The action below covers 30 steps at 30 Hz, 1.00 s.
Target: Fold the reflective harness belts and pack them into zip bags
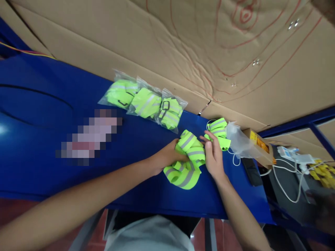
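Note:
A bundle of neon yellow-green reflective straps with grey stripes (187,164) lies on the blue table (52,115) in front of me. My left hand (167,156) grips its left side with the fingers curled into the folds. My right hand (213,157) presses on its right side, fingers together and reaching toward a second, smaller folded strap bundle (218,130) just behind. A crumpled clear plastic bag (239,141) lies right of that bundle.
Three clear bags of the same neon straps (145,103) lie in a row at the table's back. A cardboard wall (183,45) stands behind. At right are a small cardboard box (259,146), white cables (285,174), a dark flat object (251,170) and yellow items (323,172).

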Motion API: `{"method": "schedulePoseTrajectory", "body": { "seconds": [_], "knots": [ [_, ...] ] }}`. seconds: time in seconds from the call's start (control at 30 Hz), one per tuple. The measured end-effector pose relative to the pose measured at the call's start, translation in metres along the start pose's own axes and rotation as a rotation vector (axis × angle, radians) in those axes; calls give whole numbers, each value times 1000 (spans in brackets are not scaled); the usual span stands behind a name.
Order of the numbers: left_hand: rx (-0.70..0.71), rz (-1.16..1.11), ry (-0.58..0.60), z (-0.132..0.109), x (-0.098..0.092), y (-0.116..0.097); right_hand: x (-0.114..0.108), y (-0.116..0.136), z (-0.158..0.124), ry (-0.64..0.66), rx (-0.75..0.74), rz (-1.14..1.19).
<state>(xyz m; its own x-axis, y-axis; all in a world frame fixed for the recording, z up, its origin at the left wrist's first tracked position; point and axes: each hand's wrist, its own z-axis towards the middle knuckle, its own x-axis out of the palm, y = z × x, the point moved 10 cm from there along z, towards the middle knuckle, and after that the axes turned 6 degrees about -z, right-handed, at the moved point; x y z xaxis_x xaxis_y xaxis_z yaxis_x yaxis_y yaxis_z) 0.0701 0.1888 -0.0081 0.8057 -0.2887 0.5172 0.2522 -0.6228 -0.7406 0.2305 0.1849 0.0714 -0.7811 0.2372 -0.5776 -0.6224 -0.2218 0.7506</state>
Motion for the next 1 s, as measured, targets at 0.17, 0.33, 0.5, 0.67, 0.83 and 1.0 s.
{"method": "schedulePoseTrajectory", "body": {
  "seconds": [0.17, 0.33, 0.5, 0.67, 0.83, 1.0],
  "knots": [
    [116, 1, 88, -4, 9, -14, 22, 46, -16, 302, -391, -392],
    [117, 208, 157, -8, 15, -11, 6, 24, 4, 153, -361, -512],
    [410, 780, -49, -19, 9, -37, -43, 22, 13, -257, -307, -583],
    [954, 1362, 29, -44, 51, -51, 9, 30, -1, 162, -350, -636],
    [874, 1440, 253, -34, 56, -19, 29, 3, -2, 329, -351, -802],
    [816, 1533, 416, -44, 66, -3, -16, -5, 21, 91, -362, -850]
  ]
}}
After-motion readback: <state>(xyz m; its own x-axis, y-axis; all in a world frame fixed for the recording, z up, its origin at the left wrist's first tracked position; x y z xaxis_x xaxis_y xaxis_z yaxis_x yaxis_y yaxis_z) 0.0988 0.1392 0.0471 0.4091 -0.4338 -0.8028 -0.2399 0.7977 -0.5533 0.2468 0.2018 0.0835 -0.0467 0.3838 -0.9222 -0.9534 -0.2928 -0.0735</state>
